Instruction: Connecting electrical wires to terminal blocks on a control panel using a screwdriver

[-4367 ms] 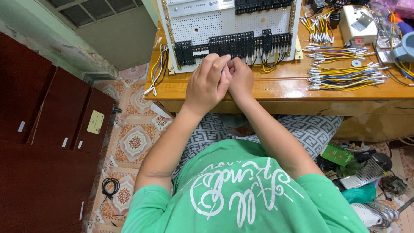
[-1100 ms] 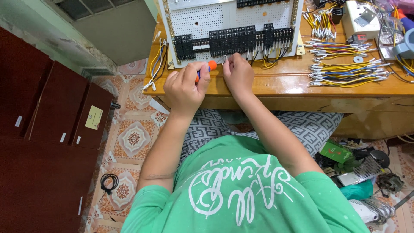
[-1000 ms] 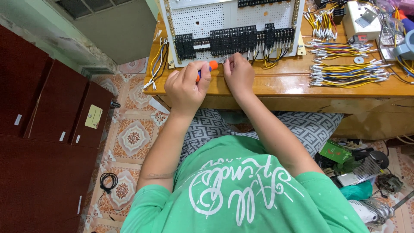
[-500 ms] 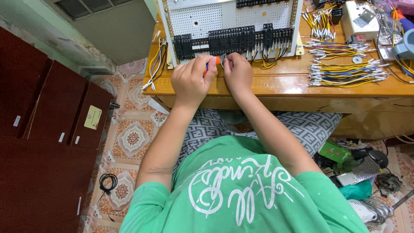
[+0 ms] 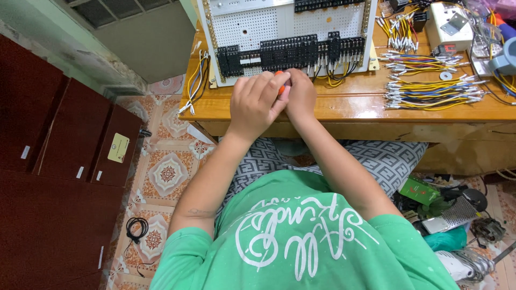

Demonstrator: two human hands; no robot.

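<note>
Head view: left hand (image 5: 257, 104) grips an orange-handled screwdriver (image 5: 279, 86) (mostly hidden), right hand (image 5: 301, 94) steadying it below the terminal row (image 5: 290, 51) at twelve o'clock on the table (image 5: 344, 104).

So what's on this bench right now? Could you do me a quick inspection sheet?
Surface: glossy wooden bench, bare along its front edge.
Job's things: white perforated panel with a row of black terminal blocks; an orange-handled tool, mostly hidden.
Clutter: white box and a small washer at the right.
Hands: left hand closed around the tool; right hand pressed beside it, its hold hidden.
Cables: bundles of cut yellow, blue and white wires; more wires hanging over the left end.
Surroundings: patterned tile floor, dark red cabinets, grey patterned cushion.
</note>
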